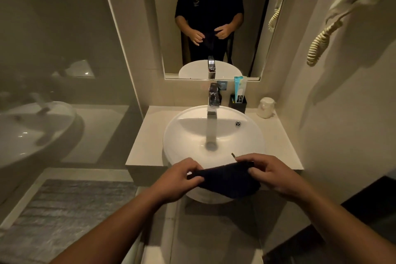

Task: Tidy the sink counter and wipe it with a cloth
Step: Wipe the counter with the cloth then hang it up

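A dark cloth [227,181] is stretched between my two hands in front of the round white sink [182,135]. My left hand [180,178] pinches its left end and my right hand [274,174] grips its right end. The cloth hangs over the sink's front rim, above the pale counter [147,135]. A chrome tap [213,103] stands behind the basin. At the back right a black holder [239,104] contains a teal tube, and a white dispenser [265,107] sits in the corner.
A mirror [212,17] above the counter reflects a person in dark clothes. A wall-mounted hair dryer with a coiled cord [321,43] hangs on the right wall. A glass panel stands at left, and a grey mat [64,216] lies on the floor.
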Action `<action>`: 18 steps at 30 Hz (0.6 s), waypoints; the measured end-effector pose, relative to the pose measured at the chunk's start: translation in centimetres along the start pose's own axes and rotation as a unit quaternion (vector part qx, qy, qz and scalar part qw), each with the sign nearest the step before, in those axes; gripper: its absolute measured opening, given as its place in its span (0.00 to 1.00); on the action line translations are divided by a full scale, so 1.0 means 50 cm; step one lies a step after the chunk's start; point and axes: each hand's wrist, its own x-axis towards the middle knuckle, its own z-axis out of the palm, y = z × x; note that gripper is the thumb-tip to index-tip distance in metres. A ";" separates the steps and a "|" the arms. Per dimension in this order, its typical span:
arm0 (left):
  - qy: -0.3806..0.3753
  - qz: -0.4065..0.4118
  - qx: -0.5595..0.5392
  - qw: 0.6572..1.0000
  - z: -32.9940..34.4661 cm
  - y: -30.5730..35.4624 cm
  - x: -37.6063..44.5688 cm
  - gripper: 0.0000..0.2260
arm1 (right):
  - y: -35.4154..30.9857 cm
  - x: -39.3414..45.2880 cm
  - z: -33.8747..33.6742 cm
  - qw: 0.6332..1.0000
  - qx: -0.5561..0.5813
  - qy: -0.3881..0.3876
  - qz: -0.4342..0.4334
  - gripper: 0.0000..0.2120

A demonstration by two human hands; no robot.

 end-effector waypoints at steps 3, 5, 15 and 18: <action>0.026 0.048 0.067 0.996 -0.007 0.020 0.004 0.03 | 0.029 0.008 0.006 0.997 -0.071 0.028 0.032 0.15; 0.027 0.070 0.109 0.991 -0.006 0.032 0.010 0.06 | 0.043 0.014 0.016 0.993 -0.098 0.052 0.047 0.12; -0.008 0.072 0.133 0.988 0.020 0.010 -0.005 0.09 | 0.079 0.002 0.049 0.985 -0.146 0.087 0.028 0.06; -0.062 0.052 0.092 0.993 0.026 -0.013 -0.011 0.08 | 0.105 -0.007 0.065 0.990 -0.120 0.052 0.050 0.06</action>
